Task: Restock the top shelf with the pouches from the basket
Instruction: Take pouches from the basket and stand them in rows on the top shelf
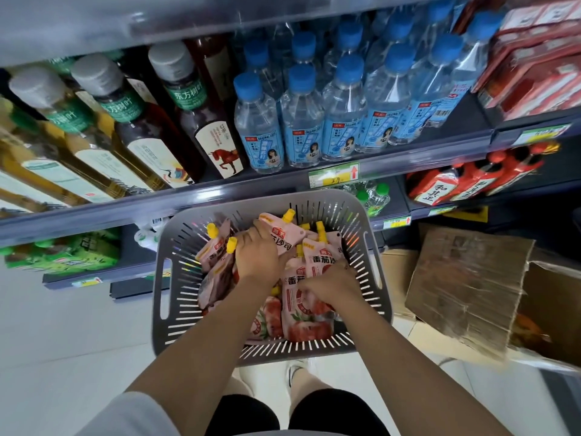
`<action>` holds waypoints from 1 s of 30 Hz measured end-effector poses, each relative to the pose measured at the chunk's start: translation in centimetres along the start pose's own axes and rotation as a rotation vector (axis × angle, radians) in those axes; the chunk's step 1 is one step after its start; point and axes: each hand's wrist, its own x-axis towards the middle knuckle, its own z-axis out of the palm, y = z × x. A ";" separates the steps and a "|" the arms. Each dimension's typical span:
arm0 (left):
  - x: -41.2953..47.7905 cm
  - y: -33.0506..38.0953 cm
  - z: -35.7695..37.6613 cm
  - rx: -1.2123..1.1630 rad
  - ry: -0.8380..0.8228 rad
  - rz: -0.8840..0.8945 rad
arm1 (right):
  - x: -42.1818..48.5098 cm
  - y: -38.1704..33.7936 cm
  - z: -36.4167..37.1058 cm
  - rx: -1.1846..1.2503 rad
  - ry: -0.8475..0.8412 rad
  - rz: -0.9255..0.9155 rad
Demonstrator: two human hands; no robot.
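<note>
Both hands deep in the grey basket (176, 247)
Left hand (256, 256) grips a yellow-capped pink pouch (215, 254), right hand (330, 286) clutches a second pouch (301, 322), more heaped around

pale sleeve (135, 416), black shorts (327, 410)

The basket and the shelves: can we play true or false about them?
1. The left hand and the right hand are both in the grey basket. True.
2. The pouches have yellow caps. True.
3. The clear water bottles above the basket have red caps. False: their caps are blue.
4. The cardboard box is left of the basket. False: it is on the basket's right.
5. Each hand grips pouches. True.
</note>
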 end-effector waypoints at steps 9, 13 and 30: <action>-2.9 -2.3 -0.7 -0.494 0.258 0.123 | -1.4 1.7 -0.6 0.176 0.009 -0.022; -5.7 -2.3 -2.7 -0.838 0.309 0.187 | -2.9 0.9 -0.9 0.236 0.066 -0.026; -11.8 -9.3 -8.0 -1.767 -0.119 -0.065 | -13.6 -4.9 4.1 0.313 0.327 -0.396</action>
